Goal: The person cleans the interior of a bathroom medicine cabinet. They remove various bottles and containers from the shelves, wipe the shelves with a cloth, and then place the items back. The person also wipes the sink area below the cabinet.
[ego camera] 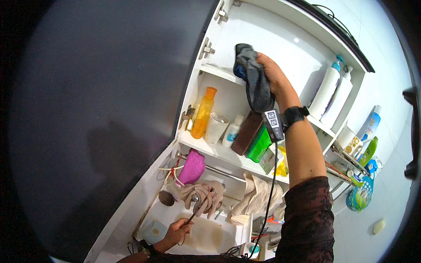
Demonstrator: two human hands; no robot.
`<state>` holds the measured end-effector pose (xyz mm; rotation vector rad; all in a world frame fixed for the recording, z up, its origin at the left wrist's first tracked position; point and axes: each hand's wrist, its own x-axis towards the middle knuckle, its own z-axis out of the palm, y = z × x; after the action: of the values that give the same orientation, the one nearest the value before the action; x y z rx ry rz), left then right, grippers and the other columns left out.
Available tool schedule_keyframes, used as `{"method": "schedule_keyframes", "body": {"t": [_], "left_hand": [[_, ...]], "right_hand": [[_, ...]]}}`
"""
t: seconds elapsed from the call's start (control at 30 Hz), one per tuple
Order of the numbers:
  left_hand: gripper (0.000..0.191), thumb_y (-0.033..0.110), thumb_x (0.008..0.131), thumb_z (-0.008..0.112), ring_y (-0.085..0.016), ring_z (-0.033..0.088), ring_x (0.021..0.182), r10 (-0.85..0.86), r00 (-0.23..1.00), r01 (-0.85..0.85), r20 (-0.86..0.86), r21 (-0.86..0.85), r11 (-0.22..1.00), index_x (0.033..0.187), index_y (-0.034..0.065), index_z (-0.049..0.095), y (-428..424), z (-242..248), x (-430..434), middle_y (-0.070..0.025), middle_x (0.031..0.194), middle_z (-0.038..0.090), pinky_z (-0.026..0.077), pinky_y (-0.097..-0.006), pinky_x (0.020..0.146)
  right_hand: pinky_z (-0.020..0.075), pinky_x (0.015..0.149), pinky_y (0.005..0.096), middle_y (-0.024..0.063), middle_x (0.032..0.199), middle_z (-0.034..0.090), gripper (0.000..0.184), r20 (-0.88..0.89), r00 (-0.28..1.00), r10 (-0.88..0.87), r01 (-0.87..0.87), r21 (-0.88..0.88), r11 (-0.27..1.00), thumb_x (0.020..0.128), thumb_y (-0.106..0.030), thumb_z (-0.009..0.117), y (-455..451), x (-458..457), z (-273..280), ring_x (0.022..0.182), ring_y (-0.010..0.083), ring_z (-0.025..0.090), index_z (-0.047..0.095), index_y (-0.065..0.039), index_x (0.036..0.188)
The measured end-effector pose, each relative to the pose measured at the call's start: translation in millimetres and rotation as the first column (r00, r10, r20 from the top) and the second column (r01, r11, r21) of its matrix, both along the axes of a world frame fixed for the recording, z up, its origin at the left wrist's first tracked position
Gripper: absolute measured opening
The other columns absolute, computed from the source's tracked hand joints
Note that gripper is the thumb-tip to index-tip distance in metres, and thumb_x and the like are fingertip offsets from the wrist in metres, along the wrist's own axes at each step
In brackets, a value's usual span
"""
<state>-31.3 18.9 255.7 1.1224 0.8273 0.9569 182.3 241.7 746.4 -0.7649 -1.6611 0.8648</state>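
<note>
My right hand (pixel 271 74) grips a dark grey cloth (pixel 253 77) at the edge of the upper shelf (pixel 222 74) in a white wall cabinet; the cloth hangs down in front of the lower compartment. Lower down, my left hand (pixel 177 231) holds a thin dark stick-like item (pixel 196 213) over the washbasin (pixel 207 231); its far end is hard to tell against the beige cloth (pixel 200 194). On the lower shelf stand an orange bottle (pixel 203 113), a whitish cup (pixel 216 128), a small white bottle (pixel 233 131), a brown box (pixel 247 133) and a green box (pixel 260 144).
Two white pump bottles (pixel 325 92) stand at the upper compartment's right. The dark cabinet door (pixel 115 98) fills the left. Below the cabinet, a magenta cloth (pixel 192 166) and a cream towel (pixel 256 194) hang on a metal rail (pixel 225 172). A black cable (pixel 271 187) runs down from my right wrist.
</note>
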Motion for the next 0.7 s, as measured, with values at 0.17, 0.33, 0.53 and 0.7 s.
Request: {"method": "schedule_keyframes", "body": {"t": [0.17,0.33,0.53,0.7], "left_hand": [[0.021,0.019,0.099,0.054,-0.009,0.053,0.073,0.021,1.0,-0.021,-0.02,-0.032,0.999,0.11,0.0022,0.061,4.3,-3.0,-7.4,0.0004,0.079,0.055,0.046,-0.0244,0.068],[0.019,0.017,0.099,0.053,-0.009,0.052,0.073,0.046,0.998,-0.048,-0.035,-0.036,0.998,0.111,0.0037,0.061,2.8,-12.8,-10.8,0.0006,0.079,0.056,0.045,-0.0238,0.068],[0.021,0.02,0.098,0.055,-0.009,0.055,0.071,0.08,0.997,-0.079,-0.012,0.047,0.996,0.111,0.0038,0.06,1.3,-25.1,-19.8,-0.0009,0.081,0.058,0.045,-0.0242,0.062],[0.021,0.02,0.098,0.055,-0.009,0.056,0.071,0.095,0.994,-0.096,-0.055,-0.022,0.995,0.11,0.0034,0.06,2.0,-30.6,-25.2,-0.0012,0.08,0.058,0.046,-0.0253,0.062]], "right_hand": [[0.0562,0.072,0.0291,0.0092,0.097,0.065,0.027,-0.26,0.966,0.007,-0.022,-0.052,0.998,0.093,-0.012,0.044,5.0,9.5,8.4,0.079,0.0177,0.065,0.059,-0.002,0.113],[0.0542,0.077,0.035,0.0136,0.103,0.062,0.03,-0.44,0.897,0.04,0.156,0.399,0.904,0.093,-0.012,0.043,31.7,-2.5,63.7,0.088,0.023,0.063,0.054,-0.002,0.119],[0.0436,0.1,0.0396,0.0214,0.115,0.065,0.04,0.364,0.445,-0.818,0.43,0.715,0.552,0.081,-0.008,0.052,57.6,10.6,17.5,0.111,0.0325,0.06,0.062,-0.005,0.12],[0.0436,0.099,0.033,0.0159,0.125,0.062,0.041,0.478,0.735,-0.481,0.205,0.52,0.829,0.085,-0.019,0.05,24.5,3.0,19.2,0.119,0.0254,0.056,0.063,-0.009,0.123]]}}
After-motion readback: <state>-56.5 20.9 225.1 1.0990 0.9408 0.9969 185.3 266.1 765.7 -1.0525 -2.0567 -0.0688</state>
